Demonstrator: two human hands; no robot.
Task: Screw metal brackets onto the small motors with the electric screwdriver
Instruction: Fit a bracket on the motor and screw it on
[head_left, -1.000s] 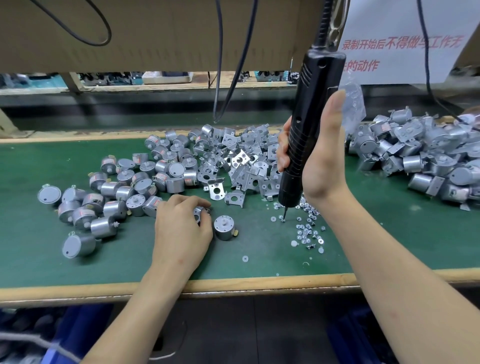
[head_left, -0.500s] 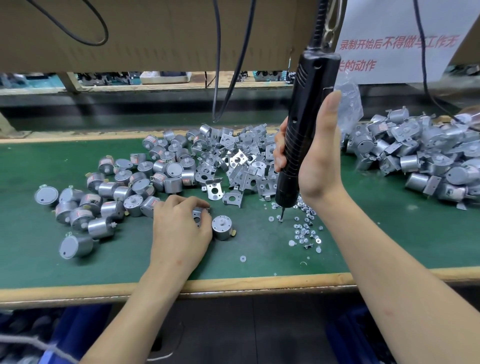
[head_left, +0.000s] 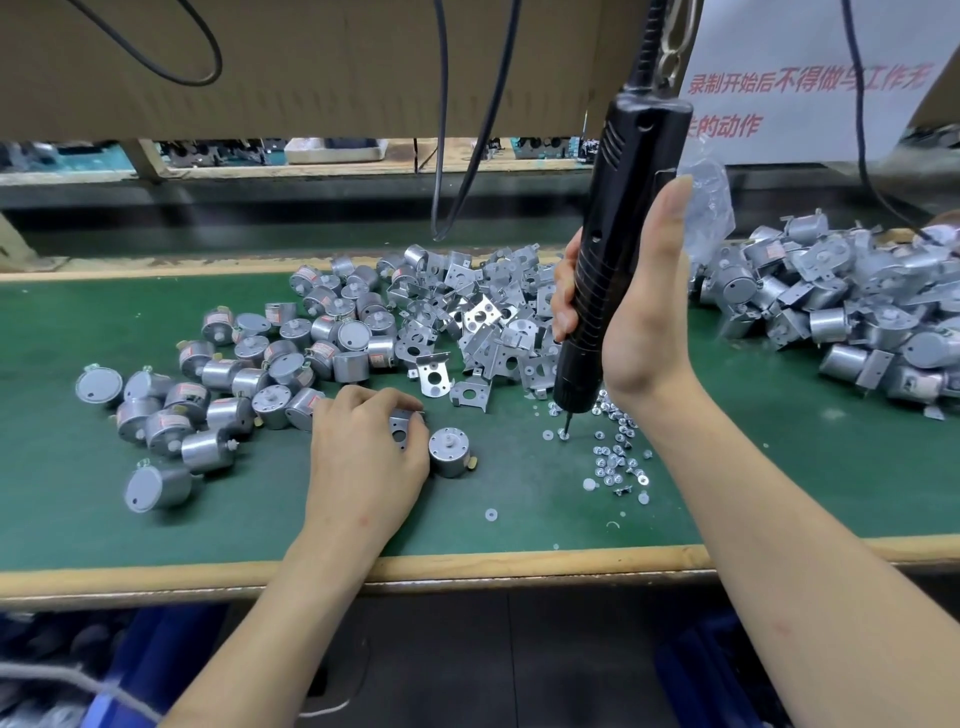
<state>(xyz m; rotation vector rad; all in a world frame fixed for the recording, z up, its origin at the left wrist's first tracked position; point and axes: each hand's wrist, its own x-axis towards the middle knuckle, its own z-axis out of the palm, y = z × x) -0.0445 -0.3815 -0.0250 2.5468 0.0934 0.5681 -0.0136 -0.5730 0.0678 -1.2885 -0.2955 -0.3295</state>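
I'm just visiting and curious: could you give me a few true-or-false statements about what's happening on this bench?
1. The right hand grips the black screwdriver. True.
2. The left hand holds a metal bracket. True.
3. The screwdriver's tip touches that bracket. False: it points down at the loose screws.
4. The bench mat is red. False: it is green.
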